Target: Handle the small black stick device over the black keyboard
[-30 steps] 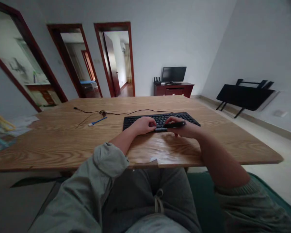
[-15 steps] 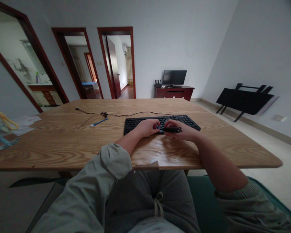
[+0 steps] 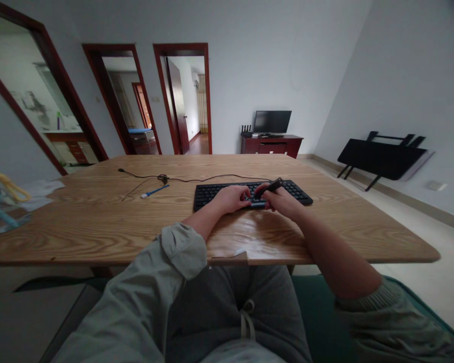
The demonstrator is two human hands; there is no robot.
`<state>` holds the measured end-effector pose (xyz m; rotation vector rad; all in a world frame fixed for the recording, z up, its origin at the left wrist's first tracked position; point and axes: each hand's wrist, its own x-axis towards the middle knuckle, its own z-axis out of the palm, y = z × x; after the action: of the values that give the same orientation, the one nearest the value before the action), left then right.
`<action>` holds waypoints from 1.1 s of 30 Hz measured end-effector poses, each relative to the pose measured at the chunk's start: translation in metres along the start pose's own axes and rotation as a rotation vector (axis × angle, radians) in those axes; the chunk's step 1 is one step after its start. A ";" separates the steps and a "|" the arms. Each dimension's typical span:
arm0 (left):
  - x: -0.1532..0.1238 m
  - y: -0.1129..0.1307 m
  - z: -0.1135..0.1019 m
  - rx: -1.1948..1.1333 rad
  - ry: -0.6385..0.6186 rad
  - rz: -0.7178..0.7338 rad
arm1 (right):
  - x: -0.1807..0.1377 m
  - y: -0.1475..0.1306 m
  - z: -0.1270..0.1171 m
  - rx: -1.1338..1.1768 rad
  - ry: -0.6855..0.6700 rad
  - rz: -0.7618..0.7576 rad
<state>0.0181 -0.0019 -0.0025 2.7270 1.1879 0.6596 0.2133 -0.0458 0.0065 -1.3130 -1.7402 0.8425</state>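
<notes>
Table (image 3: 98, 227) of pale wood grain fills the middle of the head view; its near edge crosses in front of the seated person's lap, its right edge runs from 4 o'clock back toward 1 o'clock, and its far edge lies below the doorways. Bare wood lies open at 9 o'clock of the hands as far as the pile of papers (image 3: 41, 189) at the left rim, and again at 3 o'clock out to the right edge. Beyond that edge, open floor reaches the folded black table (image 3: 382, 156) leaning on the wall.

Black keyboard (image 3: 295, 190) lies flat on the table, straight ahead of the person at 12 o'clock, with a strip of bare wood between it and the near edge. Its cable (image 3: 196, 178) trails toward 10 o'clock, ending near a blue pen (image 3: 154, 191) well apart from the hands.

Left hand (image 3: 230, 198) rests curled on the middle keys, fingers bent down onto them; whether it grips anything cannot be told. Right hand (image 3: 282, 200) sits just beside it at 3 o'clock, over the front row of keys, closed around a slim dark tool (image 3: 271, 186) whose free end tilts up toward 1 o'clock above the keys. Both forearms cross the near edge, sleeves pushed back.
</notes>
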 end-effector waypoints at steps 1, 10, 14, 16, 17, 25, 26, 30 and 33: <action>0.001 -0.001 0.001 -0.005 0.005 -0.002 | 0.003 0.000 -0.001 0.022 0.005 0.025; 0.005 -0.002 0.005 -0.037 0.015 -0.042 | 0.030 0.003 0.010 0.516 0.093 0.087; 0.005 -0.003 0.000 -0.044 0.001 -0.037 | 0.042 -0.002 0.028 0.801 0.184 0.152; 0.004 -0.009 -0.007 -0.066 -0.025 -0.017 | 0.047 -0.004 0.034 0.818 0.233 0.171; 0.002 -0.014 -0.012 -0.081 -0.032 -0.010 | 0.049 -0.004 0.037 0.808 0.245 0.174; -0.006 -0.059 -0.035 -0.155 0.051 -0.127 | 0.051 0.002 0.043 0.770 0.283 0.113; -0.006 -0.060 -0.035 -0.149 0.068 -0.136 | 0.052 0.002 0.043 0.791 0.289 0.118; -0.005 -0.058 -0.035 -0.096 0.092 -0.152 | 0.057 -0.003 0.050 0.853 0.348 0.156; -0.005 -0.055 -0.034 -0.100 0.065 -0.128 | 0.058 -0.008 0.057 0.843 0.409 0.135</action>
<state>-0.0368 0.0301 0.0127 2.5411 1.2938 0.7742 0.1504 0.0060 -0.0024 -0.9262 -0.8212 1.1196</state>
